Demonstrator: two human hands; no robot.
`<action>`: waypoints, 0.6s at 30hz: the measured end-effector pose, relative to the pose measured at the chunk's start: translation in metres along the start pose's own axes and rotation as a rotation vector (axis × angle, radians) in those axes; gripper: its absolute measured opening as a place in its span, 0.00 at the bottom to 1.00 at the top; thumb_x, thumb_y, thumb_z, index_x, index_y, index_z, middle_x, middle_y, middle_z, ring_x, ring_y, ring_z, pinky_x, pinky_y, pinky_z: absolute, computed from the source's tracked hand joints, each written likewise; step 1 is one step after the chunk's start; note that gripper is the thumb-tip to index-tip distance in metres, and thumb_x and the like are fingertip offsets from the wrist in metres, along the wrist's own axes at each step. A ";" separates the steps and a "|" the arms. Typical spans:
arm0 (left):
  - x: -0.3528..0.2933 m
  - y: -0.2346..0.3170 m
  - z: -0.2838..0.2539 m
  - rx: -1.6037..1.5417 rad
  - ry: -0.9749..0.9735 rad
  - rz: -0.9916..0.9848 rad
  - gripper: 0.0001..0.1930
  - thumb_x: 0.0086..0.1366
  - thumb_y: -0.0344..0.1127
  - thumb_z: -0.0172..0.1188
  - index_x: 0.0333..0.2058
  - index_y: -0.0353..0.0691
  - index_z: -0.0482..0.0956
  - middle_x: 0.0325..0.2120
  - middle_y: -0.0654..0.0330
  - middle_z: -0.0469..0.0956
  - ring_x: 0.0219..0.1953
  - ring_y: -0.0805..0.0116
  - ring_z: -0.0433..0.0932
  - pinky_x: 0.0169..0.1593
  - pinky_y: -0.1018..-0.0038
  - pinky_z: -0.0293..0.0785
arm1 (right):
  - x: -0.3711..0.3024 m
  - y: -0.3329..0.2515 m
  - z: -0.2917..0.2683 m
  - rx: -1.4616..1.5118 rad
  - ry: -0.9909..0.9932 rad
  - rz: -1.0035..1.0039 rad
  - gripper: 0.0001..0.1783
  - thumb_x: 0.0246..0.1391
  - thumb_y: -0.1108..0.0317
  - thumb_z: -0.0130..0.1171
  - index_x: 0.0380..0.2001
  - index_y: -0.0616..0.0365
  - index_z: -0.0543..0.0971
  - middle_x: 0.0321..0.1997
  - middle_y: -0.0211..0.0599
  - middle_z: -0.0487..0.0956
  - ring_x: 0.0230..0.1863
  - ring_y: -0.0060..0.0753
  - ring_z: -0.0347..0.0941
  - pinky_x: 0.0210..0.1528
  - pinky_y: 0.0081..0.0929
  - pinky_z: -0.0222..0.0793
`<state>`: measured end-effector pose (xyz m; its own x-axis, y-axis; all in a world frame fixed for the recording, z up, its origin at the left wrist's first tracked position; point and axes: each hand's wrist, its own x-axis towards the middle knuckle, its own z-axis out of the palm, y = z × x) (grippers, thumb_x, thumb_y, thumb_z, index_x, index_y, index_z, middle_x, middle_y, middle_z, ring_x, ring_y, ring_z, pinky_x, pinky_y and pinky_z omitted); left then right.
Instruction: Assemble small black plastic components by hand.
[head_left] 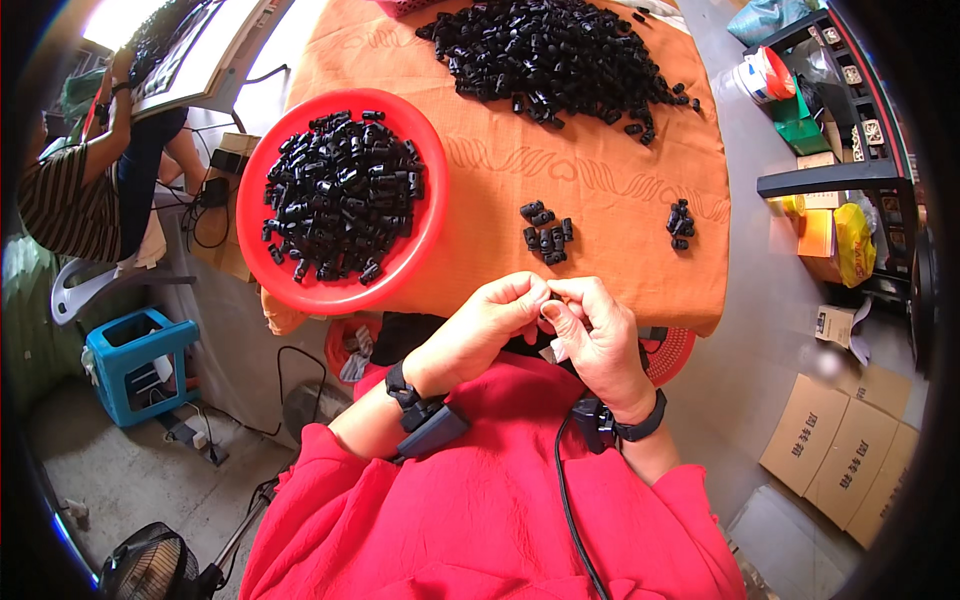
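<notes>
A small dark piece (554, 296), mostly hidden so its shape is unclear, sits pinched between fingertips of the left hand (500, 311) and right hand (603, 338), near the orange cloth's (640, 270) front edge.

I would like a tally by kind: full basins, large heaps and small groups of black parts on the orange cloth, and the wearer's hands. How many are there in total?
Full red basin: 1
Large heap of black parts: 1
Small groups (middle group, right group): 2
Hands (left hand, right hand): 2
Total: 6
</notes>
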<state>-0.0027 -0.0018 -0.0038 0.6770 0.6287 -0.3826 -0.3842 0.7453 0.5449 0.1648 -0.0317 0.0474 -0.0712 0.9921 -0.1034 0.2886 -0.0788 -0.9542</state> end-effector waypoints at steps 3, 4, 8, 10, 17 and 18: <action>0.000 0.000 0.000 0.012 -0.003 0.031 0.11 0.72 0.45 0.56 0.40 0.43 0.74 0.38 0.67 0.77 0.36 0.79 0.73 0.42 0.80 0.71 | 0.000 0.002 0.001 -0.002 0.018 -0.002 0.08 0.63 0.70 0.59 0.42 0.60 0.77 0.24 0.35 0.80 0.20 0.20 0.74 0.24 0.21 0.70; 0.000 0.000 0.000 0.011 -0.002 0.029 0.11 0.72 0.45 0.56 0.40 0.43 0.74 0.38 0.67 0.77 0.36 0.79 0.73 0.42 0.80 0.71 | 0.000 0.003 0.002 -0.002 0.018 -0.001 0.08 0.63 0.70 0.59 0.42 0.60 0.77 0.24 0.35 0.80 0.20 0.20 0.74 0.24 0.21 0.70; 0.000 -0.003 0.000 -0.024 0.010 0.006 0.11 0.72 0.44 0.55 0.40 0.42 0.76 0.34 0.67 0.77 0.34 0.78 0.74 0.41 0.78 0.74 | 0.002 0.003 0.002 0.030 0.014 -0.023 0.06 0.66 0.69 0.55 0.41 0.60 0.76 0.24 0.31 0.78 0.21 0.17 0.73 0.24 0.19 0.69; 0.000 -0.003 0.002 -0.070 0.020 -0.020 0.12 0.73 0.44 0.55 0.40 0.41 0.76 0.33 0.67 0.77 0.34 0.78 0.74 0.42 0.77 0.74 | 0.002 0.001 0.002 0.098 -0.010 0.039 0.06 0.67 0.69 0.53 0.41 0.60 0.76 0.24 0.30 0.77 0.21 0.16 0.72 0.24 0.19 0.69; -0.002 0.002 0.007 -0.093 0.029 -0.042 0.11 0.73 0.42 0.55 0.39 0.39 0.76 0.33 0.65 0.76 0.33 0.77 0.74 0.42 0.76 0.75 | 0.003 0.001 -0.001 0.179 -0.040 0.134 0.08 0.70 0.67 0.49 0.40 0.60 0.75 0.24 0.27 0.75 0.22 0.14 0.70 0.24 0.15 0.68; -0.001 0.002 0.007 -0.106 0.021 -0.045 0.11 0.73 0.42 0.55 0.39 0.39 0.76 0.33 0.65 0.76 0.33 0.77 0.74 0.42 0.76 0.75 | 0.002 0.002 -0.002 0.167 -0.040 0.140 0.09 0.70 0.67 0.49 0.40 0.60 0.75 0.24 0.27 0.75 0.22 0.14 0.70 0.25 0.15 0.68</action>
<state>-0.0001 -0.0025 0.0030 0.6822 0.5979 -0.4209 -0.4190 0.7914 0.4450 0.1668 -0.0293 0.0453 -0.0798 0.9659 -0.2463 0.1366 -0.2341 -0.9626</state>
